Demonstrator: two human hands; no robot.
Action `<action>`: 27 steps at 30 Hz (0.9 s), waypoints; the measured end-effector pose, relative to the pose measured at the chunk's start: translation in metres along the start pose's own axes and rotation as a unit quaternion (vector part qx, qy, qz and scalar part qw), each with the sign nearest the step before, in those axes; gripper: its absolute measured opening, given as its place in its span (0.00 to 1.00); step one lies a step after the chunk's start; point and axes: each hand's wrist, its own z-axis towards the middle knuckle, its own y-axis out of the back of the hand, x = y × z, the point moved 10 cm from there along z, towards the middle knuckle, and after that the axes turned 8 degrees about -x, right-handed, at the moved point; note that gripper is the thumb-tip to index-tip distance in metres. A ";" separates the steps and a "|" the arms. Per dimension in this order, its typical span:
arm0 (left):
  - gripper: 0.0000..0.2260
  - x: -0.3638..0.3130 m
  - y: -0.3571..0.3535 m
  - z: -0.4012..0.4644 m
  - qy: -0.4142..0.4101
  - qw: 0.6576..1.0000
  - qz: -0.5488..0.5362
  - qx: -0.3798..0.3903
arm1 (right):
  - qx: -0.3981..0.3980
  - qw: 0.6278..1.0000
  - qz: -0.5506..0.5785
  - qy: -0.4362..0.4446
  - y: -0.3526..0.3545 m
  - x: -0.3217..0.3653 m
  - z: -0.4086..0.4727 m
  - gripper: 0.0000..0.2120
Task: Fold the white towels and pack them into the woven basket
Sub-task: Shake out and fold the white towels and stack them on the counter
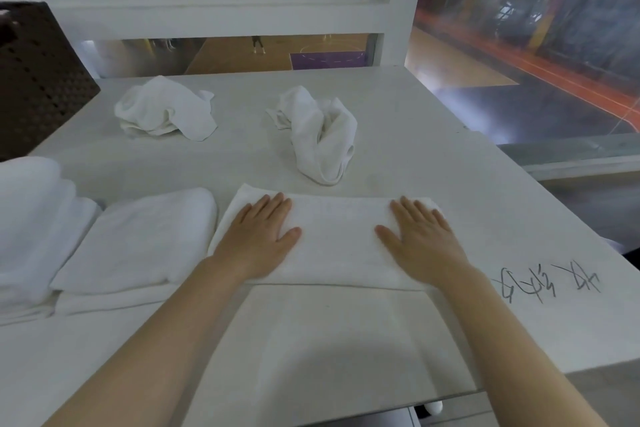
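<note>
We press both hands flat, fingers spread, on a partly folded towel [339, 239] lying on the counter [450, 156] right in front of us. Its long axis runs left to right; our left hand [258, 239] rests near one end, our right hand [420, 241] near the other. The woven basket [38, 80] stands far left, nearer the left hand, beyond folded towels [138, 239].

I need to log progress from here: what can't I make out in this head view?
- Basket: cut off by the left edge; its inside is not visible.
- Folded stack at left: cut by the frame edge, so no towel count.
- Towel under the left hand and right hand: layers underneath hidden.
</note>
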 end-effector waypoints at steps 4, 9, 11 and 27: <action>0.29 0.016 0.002 -0.006 0.025 0.999 -0.028 -0.008 | 0.010 0.997 0.039 -0.066 0.000 -0.044 -0.007 0.34; 0.29 0.010 0.004 -0.018 0.053 0.998 -0.034 -0.026 | -0.021 0.994 0.086 -0.070 0.002 -0.052 -0.007 0.31; 0.29 0.003 0.003 -0.030 0.062 0.997 -0.040 -0.013 | -0.053 0.991 0.093 -0.078 0.015 -0.059 -0.008 0.29; 0.22 0.013 0.012 -0.111 0.044 0.969 -0.212 -0.120 | -0.038 0.950 0.114 -0.288 0.029 -0.089 -0.084 0.30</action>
